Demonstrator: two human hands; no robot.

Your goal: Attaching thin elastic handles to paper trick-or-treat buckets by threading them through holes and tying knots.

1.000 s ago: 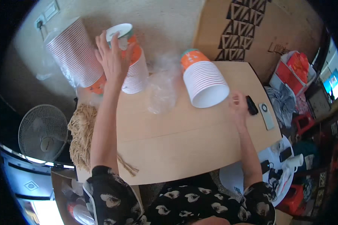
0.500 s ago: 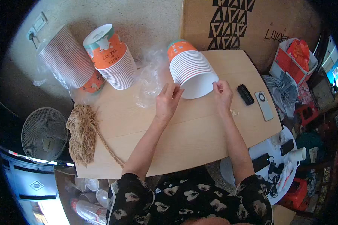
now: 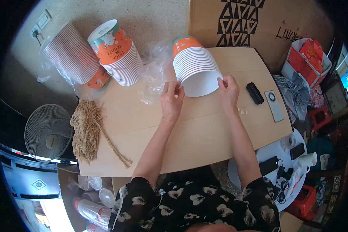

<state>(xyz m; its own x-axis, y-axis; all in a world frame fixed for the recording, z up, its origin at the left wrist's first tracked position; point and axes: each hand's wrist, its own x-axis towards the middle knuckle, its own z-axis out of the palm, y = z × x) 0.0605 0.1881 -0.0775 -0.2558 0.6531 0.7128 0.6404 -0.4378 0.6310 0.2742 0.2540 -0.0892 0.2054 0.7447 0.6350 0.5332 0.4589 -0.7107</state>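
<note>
A nested stack of white paper buckets (image 3: 193,63) lies tilted on the table, its open mouth facing me. The farthest bucket shows an orange and teal printed outside. At the left of the nearest rim, my left hand (image 3: 171,99) has thumb and fingers pinched together on the edge. My right hand (image 3: 229,93) pinches the same rim at its right side. Clear crumpled plastic wrap (image 3: 154,77) lies just left of the stack. Another upside-down stack of orange and white buckets (image 3: 118,54) stands beyond the wrap, and a plastic-wrapped stack (image 3: 71,54) leans beside it.
A bundle of tan raffia strands (image 3: 85,131) lies at the table's left, near a fan (image 3: 49,133). A black case (image 3: 255,93) and a grey phone (image 3: 274,106) sit at the right. Behind stands a cardboard box (image 3: 290,23); a white round side table (image 3: 266,152) is lower right.
The view has shifted a little. The bucket stack's mouth has swung slightly left over the table, with both hands staying at its rim.
</note>
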